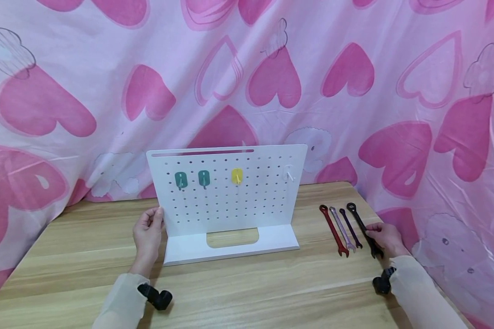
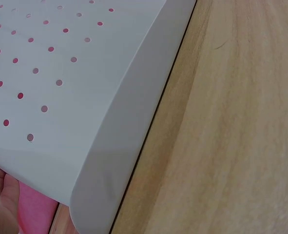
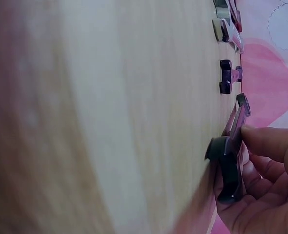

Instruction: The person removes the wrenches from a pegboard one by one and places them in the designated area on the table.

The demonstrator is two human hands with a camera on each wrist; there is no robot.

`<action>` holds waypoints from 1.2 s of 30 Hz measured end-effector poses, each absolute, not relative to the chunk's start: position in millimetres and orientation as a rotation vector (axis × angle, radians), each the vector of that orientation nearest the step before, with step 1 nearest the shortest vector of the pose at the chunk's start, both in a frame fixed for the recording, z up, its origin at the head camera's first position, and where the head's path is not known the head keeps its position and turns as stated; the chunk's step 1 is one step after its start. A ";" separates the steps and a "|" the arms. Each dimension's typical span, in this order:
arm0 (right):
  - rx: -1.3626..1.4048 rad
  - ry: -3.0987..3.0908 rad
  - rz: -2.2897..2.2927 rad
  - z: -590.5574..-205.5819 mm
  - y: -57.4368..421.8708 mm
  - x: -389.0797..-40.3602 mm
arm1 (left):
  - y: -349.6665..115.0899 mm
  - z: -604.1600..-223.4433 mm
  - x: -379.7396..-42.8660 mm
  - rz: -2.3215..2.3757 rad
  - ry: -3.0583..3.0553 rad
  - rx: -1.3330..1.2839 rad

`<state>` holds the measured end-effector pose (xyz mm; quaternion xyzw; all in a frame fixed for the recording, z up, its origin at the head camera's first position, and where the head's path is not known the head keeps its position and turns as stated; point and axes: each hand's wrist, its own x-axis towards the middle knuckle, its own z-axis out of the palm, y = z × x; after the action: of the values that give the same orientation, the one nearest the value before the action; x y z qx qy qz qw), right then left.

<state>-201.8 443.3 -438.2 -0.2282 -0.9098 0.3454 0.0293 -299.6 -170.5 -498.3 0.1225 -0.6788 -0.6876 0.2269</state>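
Observation:
A white pegboard (image 1: 267,201) stands upright on its base on the wooden table. At its left side edge, my left hand (image 1: 147,235) grips the board between thumb and curled fingers; only part of that hand shows in the left wrist view. Far right, my right hand (image 1: 387,237) pinches the large black combination wrench (image 1: 360,224) along its shaft. In the right wrist view, the thumb (image 3: 270,141) presses on that wrench's upper side, with the fingers beneath. Left of it lie a small dark wrench (image 1: 351,228), a silver wrench (image 1: 342,228) and a red wrench (image 1: 334,230), side by side.
Two green hooks (image 1: 181,180), a yellow hook (image 1: 236,176) and a clear white hook (image 1: 289,173) are mounted on the pegboard. A pink heart-printed curtain (image 1: 271,123) hangs behind and to the right of the table (image 1: 271,292).

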 end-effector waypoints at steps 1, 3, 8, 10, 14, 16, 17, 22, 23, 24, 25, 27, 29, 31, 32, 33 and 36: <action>-0.703 -2.807 1.057 -438.1 443.1 -201.7 | -170.4 -498.4 -299.8 -1.897 -1.870 0.341; -0.708 -2.808 1.041 -437.6 442.4 -201.6 | -170.4 -498.4 -300.1 -1.907 -1.866 0.348; -0.709 -2.810 1.027 -436.7 441.3 -201.2 | -169.0 -492.7 -296.4 -1.924 -1.868 0.356; -0.700 -2.810 1.018 -436.2 440.8 -201.1 | -167.9 -486.3 -291.8 -1.937 -1.876 0.349; -0.676 -2.806 0.991 -435.7 439.6 -200.9 | -162.7 -466.8 -278.3 -1.937 -1.902 0.340; -0.667 -2.803 0.994 -435.6 439.2 -200.7 | -161.6 -462.8 -275.3 -1.919 -1.921 0.329; -0.665 -2.803 0.993 -435.7 439.1 -200.6 | -161.2 -462.6 -275.4 -1.911 -1.920 0.337; -0.646 -2.817 0.997 -434.4 439.0 -199.5 | -167.3 -484.5 -290.8 -1.892 -1.899 0.350; -0.642 -2.820 0.991 -434.0 439.2 -199.3 | -168.3 -489.3 -294.3 -1.892 -1.886 0.357; -0.640 -2.823 0.992 -433.4 439.3 -199.0 | -168.9 -492.6 -296.7 -1.886 -1.884 0.358; -0.639 -2.824 0.991 -432.9 439.3 -198.7 | -169.3 -494.8 -298.4 -1.888 -1.875 0.354; -0.628 -2.833 0.980 -432.5 439.6 -198.1 | -169.6 -497.9 -300.6 -1.893 -1.862 0.350; -0.625 -2.837 0.982 -432.5 440.2 -198.0 | -169.9 -499.3 -301.3 -1.907 -1.844 0.343; -0.622 -2.840 0.985 -432.8 440.7 -198.1 | -169.8 -499.4 -300.9 -1.908 -1.840 0.342; -0.617 -2.844 0.985 -432.9 441.1 -198.3 | -169.8 -499.3 -300.8 -1.906 -1.842 0.344; -0.621 -2.843 0.992 -433.1 441.4 -198.5 | -169.7 -499.0 -300.6 -1.907 -1.843 0.344; -0.628 -2.844 1.021 -433.5 442.4 -198.6 | -169.5 -498.1 -299.7 -1.894 -1.856 0.343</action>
<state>-198.6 442.4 -433.5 -0.2034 -0.9212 0.3306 0.0277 -299.7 -169.5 -498.1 0.1247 -0.6752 -0.6891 0.2316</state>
